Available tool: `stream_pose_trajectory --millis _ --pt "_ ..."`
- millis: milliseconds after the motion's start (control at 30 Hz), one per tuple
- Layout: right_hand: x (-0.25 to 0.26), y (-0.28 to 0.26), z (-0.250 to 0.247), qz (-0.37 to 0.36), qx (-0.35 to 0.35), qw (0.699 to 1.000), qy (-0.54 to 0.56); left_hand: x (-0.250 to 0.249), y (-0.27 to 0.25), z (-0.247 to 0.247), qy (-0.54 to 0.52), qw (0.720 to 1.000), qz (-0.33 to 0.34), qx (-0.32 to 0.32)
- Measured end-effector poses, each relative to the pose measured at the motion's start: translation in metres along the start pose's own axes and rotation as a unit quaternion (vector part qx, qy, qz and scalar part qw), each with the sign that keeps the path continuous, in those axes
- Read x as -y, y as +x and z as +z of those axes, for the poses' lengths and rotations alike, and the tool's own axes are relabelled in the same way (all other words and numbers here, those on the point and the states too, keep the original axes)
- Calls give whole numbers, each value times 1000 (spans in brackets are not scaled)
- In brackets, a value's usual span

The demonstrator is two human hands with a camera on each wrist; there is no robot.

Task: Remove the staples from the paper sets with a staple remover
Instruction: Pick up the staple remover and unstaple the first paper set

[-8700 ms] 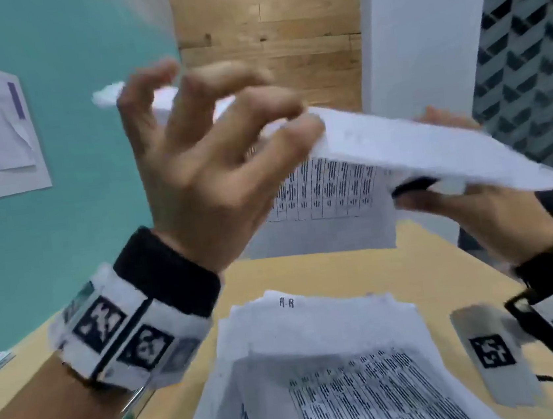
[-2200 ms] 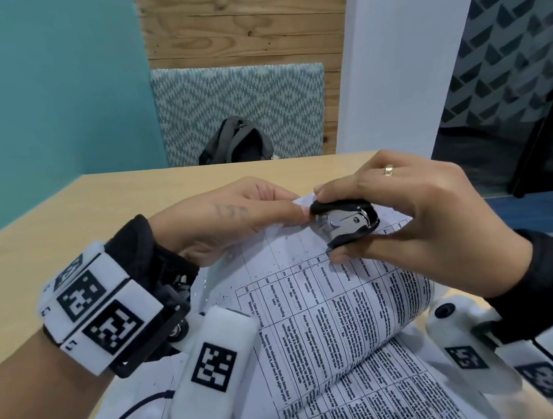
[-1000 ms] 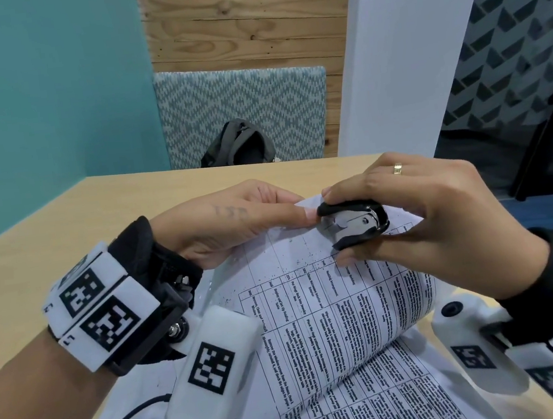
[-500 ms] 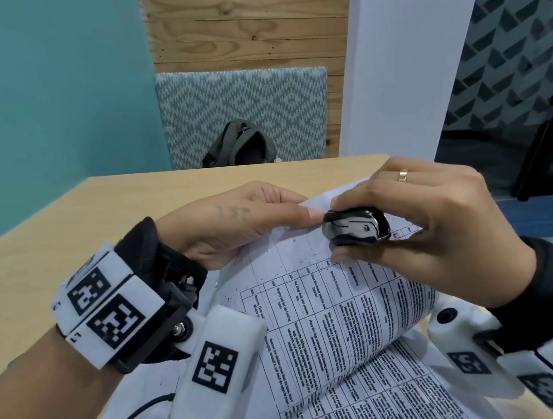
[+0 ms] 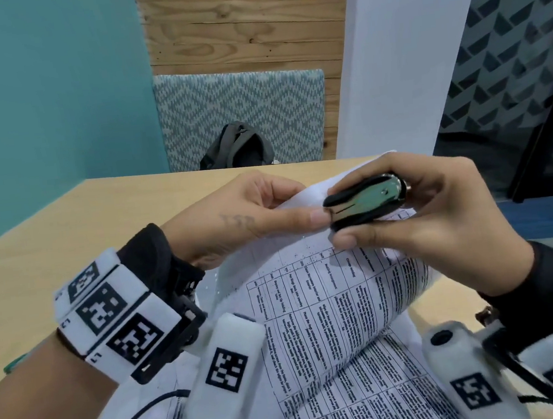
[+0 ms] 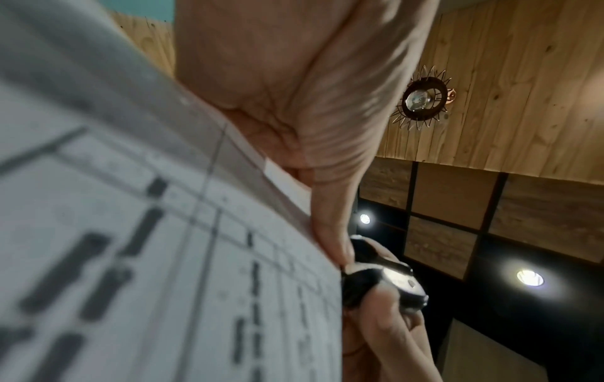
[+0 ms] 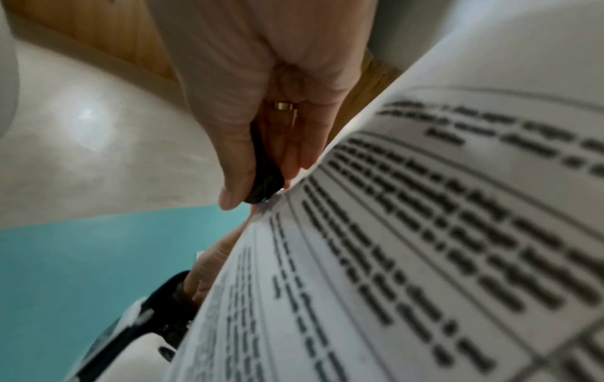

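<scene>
Right hand [image 5: 422, 227] clenches staple remover [image 5: 365, 203], long axis horizontal at frame centre, nose touching the corner of paper set [image 5: 329, 293] pinched by left hand [image 5: 235, 221].

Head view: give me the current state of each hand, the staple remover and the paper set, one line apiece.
left hand: pinches the paper set's top corner.
right hand: grips the staple remover.
staple remover: squeezed nearly closed at that corner.
paper set: lifted and curled, printed side up.
staple: not visible.
</scene>
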State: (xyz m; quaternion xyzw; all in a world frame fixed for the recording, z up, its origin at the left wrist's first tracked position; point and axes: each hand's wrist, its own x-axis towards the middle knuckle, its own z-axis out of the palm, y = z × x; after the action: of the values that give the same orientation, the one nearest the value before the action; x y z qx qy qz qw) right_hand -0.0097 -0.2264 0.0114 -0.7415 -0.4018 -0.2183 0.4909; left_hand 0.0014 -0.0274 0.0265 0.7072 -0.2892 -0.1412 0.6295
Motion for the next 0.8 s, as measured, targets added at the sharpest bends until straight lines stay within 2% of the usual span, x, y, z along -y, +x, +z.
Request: stream_pose_trajectory --millis 267,467,500,533,567,600,633,667,733,800 --pt "0 3 0 77 -15 973 216 2 1 1 10 999 42 2" --pt "-4 3 -1 92 -10 961 261 5 3 1 31 998 53 -12" --pt "-3 3 -2 87 -18 969 230 5 3 1 35 998 48 -18" --pt "-3 3 -2 61 -25 986 151 5 4 1 39 998 40 -22" --pt "-2 3 -2 14 -26 999 28 5 4 1 47 998 30 -23" --pt "-3 2 -2 -46 -18 993 -104 5 5 1 58 998 18 -24" --pt "-4 1 -3 -96 -9 974 -205 5 5 -1 70 997 7 -27" --pt "-4 1 -4 -125 -5 956 -267 6 5 -3 80 996 -8 -32" --pt "-1 2 -8 -138 -17 941 -307 6 5 -9 88 994 -42 -47" --pt "3 5 -15 -117 -30 946 -302 7 5 -15 99 990 -62 -73"
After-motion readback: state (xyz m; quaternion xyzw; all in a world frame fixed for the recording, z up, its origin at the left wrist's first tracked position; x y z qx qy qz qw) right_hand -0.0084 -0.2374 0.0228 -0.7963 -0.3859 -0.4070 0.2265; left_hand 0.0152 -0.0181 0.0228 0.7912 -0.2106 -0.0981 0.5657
